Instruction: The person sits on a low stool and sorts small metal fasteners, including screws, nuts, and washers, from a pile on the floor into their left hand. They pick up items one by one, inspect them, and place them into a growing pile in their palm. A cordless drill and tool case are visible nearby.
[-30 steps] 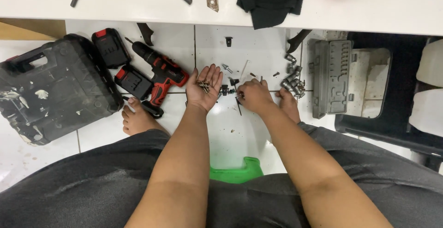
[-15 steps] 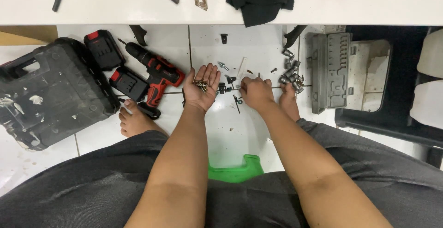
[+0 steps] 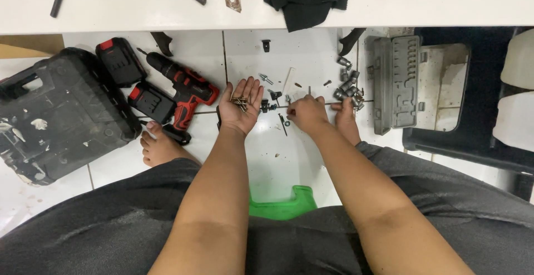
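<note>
**Right hand shifted leftward among the scattered bits**

Since half a second ago: right hand [image 3: 307, 114] drawn a little away from the socket pile [image 3: 347, 88], now fingertips down on the white floor tiles [image 3: 289, 158], pinched around something too small to tell; left hand [image 3: 240, 105] unchanged, palm up, fingers spread loose, cradling a small cluster of screws [image 3: 240, 102]; just left of that palm, red-and-black cordless drill [image 3: 181, 94]; further left, black carry case [image 3: 58, 114]; right of the sockets, grey socket tray [image 3: 396, 83].
</note>
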